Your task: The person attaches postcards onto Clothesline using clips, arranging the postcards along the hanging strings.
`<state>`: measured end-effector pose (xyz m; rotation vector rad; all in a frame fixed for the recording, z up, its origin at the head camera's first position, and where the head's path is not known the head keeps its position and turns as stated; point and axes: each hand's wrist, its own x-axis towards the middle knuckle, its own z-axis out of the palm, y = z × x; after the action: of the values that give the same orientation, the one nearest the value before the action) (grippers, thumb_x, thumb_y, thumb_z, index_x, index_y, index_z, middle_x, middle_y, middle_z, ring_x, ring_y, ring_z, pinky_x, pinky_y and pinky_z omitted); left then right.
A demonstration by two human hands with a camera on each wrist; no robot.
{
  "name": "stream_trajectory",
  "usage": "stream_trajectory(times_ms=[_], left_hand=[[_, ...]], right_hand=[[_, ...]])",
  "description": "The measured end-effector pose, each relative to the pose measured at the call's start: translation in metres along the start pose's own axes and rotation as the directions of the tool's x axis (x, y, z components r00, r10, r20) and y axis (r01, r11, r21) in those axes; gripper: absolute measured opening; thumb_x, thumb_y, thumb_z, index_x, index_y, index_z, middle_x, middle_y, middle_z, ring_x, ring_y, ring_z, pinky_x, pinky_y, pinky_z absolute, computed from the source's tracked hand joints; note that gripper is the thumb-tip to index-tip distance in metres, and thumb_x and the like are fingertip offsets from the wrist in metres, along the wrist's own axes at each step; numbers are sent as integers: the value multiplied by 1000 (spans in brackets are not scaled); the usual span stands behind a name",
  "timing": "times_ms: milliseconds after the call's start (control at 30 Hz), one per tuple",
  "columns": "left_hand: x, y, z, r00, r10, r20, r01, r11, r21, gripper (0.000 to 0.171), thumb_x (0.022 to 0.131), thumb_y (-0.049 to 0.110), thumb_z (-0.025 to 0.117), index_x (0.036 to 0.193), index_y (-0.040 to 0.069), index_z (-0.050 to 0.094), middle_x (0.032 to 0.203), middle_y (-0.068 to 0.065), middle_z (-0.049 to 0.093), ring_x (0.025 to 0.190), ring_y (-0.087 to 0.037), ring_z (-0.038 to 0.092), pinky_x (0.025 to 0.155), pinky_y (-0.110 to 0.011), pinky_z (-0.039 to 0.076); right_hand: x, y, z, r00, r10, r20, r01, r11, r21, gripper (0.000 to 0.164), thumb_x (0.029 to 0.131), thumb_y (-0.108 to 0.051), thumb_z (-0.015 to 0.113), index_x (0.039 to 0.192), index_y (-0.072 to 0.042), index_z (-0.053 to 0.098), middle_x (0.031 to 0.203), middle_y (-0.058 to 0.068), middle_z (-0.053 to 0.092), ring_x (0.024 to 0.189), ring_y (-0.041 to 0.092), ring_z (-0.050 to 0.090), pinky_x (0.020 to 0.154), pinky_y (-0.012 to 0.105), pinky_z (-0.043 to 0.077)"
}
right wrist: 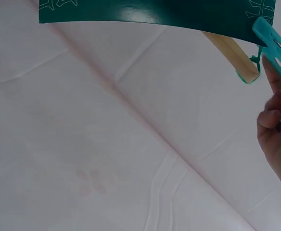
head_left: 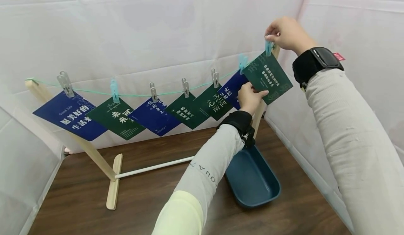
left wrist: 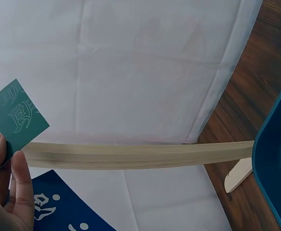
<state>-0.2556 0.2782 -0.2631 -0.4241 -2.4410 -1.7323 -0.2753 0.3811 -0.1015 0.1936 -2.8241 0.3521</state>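
A green card (head_left: 272,79) with white lettering is at the right end of a thin green string (head_left: 135,95). My left hand (head_left: 249,98) pinches its lower left edge between thumb and fingers; the left wrist view shows the thumb across the green card (left wrist: 16,115). Above it, my right hand (head_left: 288,33) pinches a light blue clothespin (head_left: 268,48) that sits on the card's top corner. The right wrist view has this clothespin (right wrist: 275,48) at the card's edge, beside the wooden post's string-tied tip (right wrist: 246,72). A blue card (head_left: 231,89) hangs partly behind the left hand.
Several blue and green cards hang along the string from grey and light blue clothespins (head_left: 153,92). Wooden posts (head_left: 91,154) joined by a white rod (head_left: 154,167) carry the string. A dark blue bin (head_left: 252,179) stands on the brown table (head_left: 151,200), below the left forearm.
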Motion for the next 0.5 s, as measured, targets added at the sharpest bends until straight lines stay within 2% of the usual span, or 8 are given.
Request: stream_trajectory(times_ms=[167, 333, 433, 500], left_hand=[[-1, -5, -1, 999, -26, 20, 26, 1000, 11, 31, 76, 30, 67, 95, 8, 59, 84, -7, 64, 72, -15, 59, 54, -14, 38], [-5, -19, 0, 997, -50, 65, 47, 998, 39, 44, 75, 37, 67, 106, 8, 58, 83, -7, 65, 75, -14, 60, 62, -17, 41], [-10, -30, -2, 989, -73, 132, 82, 995, -60, 46, 76, 34, 68, 111, 6, 56, 82, -11, 66, 73, -18, 63, 63, -20, 48], [-15, -37, -6, 975, -87, 207, 122, 979, -164, 46, 77, 30, 68, 113, 5, 53, 86, -15, 66, 74, -23, 65, 63, -26, 52]], right_hand=[[1, 1, 2, 995, 12, 96, -13, 1000, 20, 36, 95, -14, 37, 117, 12, 47, 116, 34, 47, 107, 44, 45, 90, 52, 36], [1, 2, 7, 991, 6, 137, -16, 998, 69, 39, 96, -12, 33, 126, 12, 38, 123, 35, 41, 114, 46, 39, 95, 53, 32], [-1, 2, 8, 990, 18, 141, -35, 992, 120, 46, 96, -16, 33, 135, 8, 24, 130, 34, 34, 117, 47, 35, 97, 54, 29], [-4, 1, 10, 994, 45, 103, -61, 984, 165, 53, 96, -22, 32, 140, 1, 13, 137, 29, 27, 118, 46, 35, 97, 54, 29]])
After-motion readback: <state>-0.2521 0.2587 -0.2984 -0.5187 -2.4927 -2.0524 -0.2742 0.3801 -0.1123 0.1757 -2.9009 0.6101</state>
